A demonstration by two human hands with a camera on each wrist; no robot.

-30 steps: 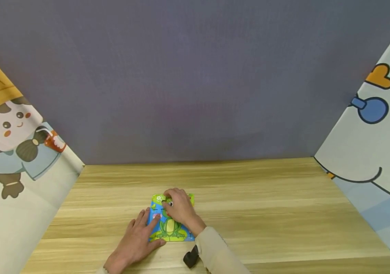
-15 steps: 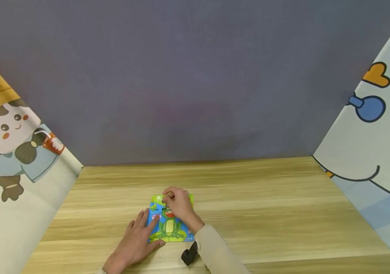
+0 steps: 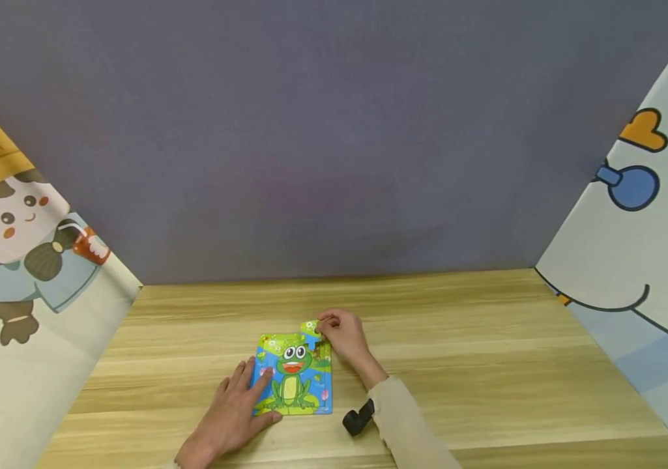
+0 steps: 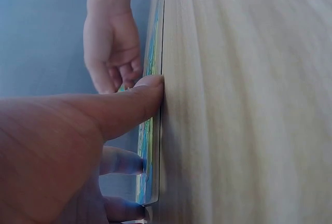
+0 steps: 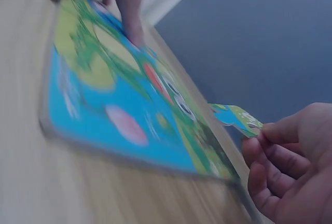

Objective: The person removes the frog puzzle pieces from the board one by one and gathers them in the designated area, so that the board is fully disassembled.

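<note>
A frog jigsaw puzzle [image 3: 317,381] in a flat tray lies on the wooden table. My left hand [image 3: 231,410] rests along its left side, fingers spread and fairly straight, the index finger reaching onto the picture. In the left wrist view its thumb [image 4: 140,102] lies at the tray's near edge. My right hand [image 3: 345,335] pinches a green and blue jigsaw piece [image 5: 236,117] with a white flower print between thumb and fingertips. That piece is held at the puzzle's upper right corner, partly overlapping it in the head view. A darker brown patch shows beneath it there.
A black strap-like item [image 3: 358,419] hangs by my right sleeve [image 3: 406,417]. A grey panel [image 3: 334,143] stands behind the table [image 3: 486,365], with cartoon-printed panels at the left [image 3: 75,312] and right [image 3: 592,260].
My right hand has carried the jigsaw piece from over the puzzle's upper left to its upper right corner, uncovering the frog's eyes. My left hand has stayed in place.
</note>
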